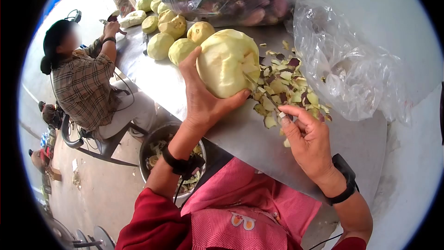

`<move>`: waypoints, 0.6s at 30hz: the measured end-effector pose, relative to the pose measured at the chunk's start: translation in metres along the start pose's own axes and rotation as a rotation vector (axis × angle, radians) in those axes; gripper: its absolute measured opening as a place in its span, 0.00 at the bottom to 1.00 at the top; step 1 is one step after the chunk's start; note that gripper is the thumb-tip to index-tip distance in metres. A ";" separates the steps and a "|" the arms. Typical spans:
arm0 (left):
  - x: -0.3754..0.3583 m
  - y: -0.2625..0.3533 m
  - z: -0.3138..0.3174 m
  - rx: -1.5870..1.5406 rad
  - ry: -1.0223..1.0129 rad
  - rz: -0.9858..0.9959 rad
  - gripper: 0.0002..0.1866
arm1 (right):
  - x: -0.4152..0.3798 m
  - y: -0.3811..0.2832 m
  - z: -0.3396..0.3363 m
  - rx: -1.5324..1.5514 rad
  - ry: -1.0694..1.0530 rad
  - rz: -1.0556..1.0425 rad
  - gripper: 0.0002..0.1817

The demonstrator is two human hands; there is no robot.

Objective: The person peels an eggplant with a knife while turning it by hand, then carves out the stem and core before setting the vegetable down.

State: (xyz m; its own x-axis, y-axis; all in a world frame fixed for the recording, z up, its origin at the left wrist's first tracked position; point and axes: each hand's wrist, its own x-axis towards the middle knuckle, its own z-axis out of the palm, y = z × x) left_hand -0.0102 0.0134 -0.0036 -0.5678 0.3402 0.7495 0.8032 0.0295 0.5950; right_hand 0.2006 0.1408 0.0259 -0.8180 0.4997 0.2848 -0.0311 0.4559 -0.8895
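Observation:
A large peeled round eggplant point(226, 62), pale greenish-white, is held just above or on the metal table in my left hand point(206, 95). My left thumb and fingers spread around its near and left sides. My right hand point(305, 136) grips a small knife point(268, 95), whose thin blade points up and left to the eggplant's right side; its tip is hard to make out. Beneath and beside the knife lies a heap of peelings point(289, 83), pale with dark purple skin.
Several peeled eggplants point(160, 46) sit at the table's far left. Behind stands a clear bag of purple eggplants point(231, 0); a crumpled plastic bag point(347, 69) lies right. A metal bowl point(147, 150) of scraps is below the edge point(249, 157). Another person point(83, 74) sits left.

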 end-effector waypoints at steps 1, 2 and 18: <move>-0.001 0.001 0.000 0.100 0.007 0.033 0.61 | -0.001 -0.001 0.001 0.000 0.000 0.000 0.12; -0.001 0.002 0.000 0.200 0.014 0.066 0.61 | -0.002 -0.001 0.002 -0.019 0.018 0.000 0.12; -0.002 -0.003 0.002 0.042 0.043 -0.007 0.61 | -0.002 -0.003 0.001 0.058 -0.046 0.019 0.10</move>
State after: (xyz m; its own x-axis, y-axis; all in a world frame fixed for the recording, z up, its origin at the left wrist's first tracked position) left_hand -0.0114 0.0142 -0.0072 -0.5803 0.2991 0.7575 0.8052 0.0713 0.5887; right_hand 0.2023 0.1379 0.0273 -0.8445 0.4727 0.2519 -0.0472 0.4028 -0.9141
